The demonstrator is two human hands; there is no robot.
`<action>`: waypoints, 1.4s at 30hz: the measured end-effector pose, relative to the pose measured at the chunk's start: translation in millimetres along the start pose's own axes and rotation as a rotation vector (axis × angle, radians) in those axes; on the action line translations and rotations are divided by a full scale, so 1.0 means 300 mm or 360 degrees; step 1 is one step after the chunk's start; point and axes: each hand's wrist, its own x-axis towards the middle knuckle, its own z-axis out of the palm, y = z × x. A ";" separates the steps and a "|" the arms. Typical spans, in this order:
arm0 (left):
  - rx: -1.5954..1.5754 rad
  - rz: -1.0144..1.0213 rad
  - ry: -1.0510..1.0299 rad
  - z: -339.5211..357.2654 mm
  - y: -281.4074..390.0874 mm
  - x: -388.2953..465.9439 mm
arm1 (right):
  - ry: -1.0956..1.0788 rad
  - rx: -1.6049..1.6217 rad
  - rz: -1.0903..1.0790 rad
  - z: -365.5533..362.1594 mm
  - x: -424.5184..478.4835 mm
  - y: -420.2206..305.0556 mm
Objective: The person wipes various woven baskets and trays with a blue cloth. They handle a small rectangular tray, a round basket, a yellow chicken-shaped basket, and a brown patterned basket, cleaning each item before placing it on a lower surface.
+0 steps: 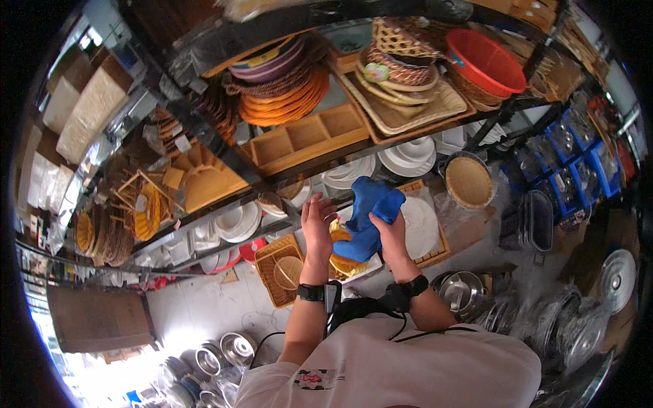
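Observation:
My right hand [393, 237] grips a crumpled blue cloth [365, 214] in front of the shelves. The cloth hangs in folds from that hand and spreads towards the left. Beside it my left hand [317, 224] is raised with its fingers apart and slightly bent, holding nothing. Behind and below the cloth, partly hidden by it, are yellow woven baskets [341, 235] near a white surface. A wicker basket [278, 265] sits on the floor left of my left forearm.
Shelves hold a wooden divided tray [306, 135], orange woven trays [285, 99], a red plastic basin [484, 61] and white plates [408, 155]. Blue bins [566, 153] stand at the right. Metal pans [461, 293] and metal bowls [237, 347] lie low on both sides.

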 end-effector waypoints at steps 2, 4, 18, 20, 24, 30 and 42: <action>-0.0018 0.0020 -0.0023 0.083 -0.012 0.005 | 0.0008 0.0057 -0.0020 -0.031 0.020 -0.063; 0.0086 0.0052 -0.0056 0.221 0.019 0.001 | -0.0005 0.0047 -0.0030 -0.072 0.057 -0.134; 0.0730 0.0794 0.0526 1.335 0.236 0.422 | -0.0115 0.0374 -0.0356 -0.374 0.453 -0.767; 0.0859 0.0673 0.0707 1.403 0.233 0.494 | -0.0056 0.0441 -0.0239 -0.429 0.479 -0.768; 0.0403 0.0771 0.0317 1.209 0.276 0.754 | -0.0301 0.0558 -0.0072 -0.451 0.487 -0.745; -0.0331 0.0725 -0.0063 1.332 0.237 0.568 | -0.0245 0.0438 -0.0055 -0.560 0.571 -0.776; -0.0644 0.0139 -0.0130 0.930 -0.039 -0.112 | -0.0141 0.0325 -0.0172 -0.627 0.583 -0.785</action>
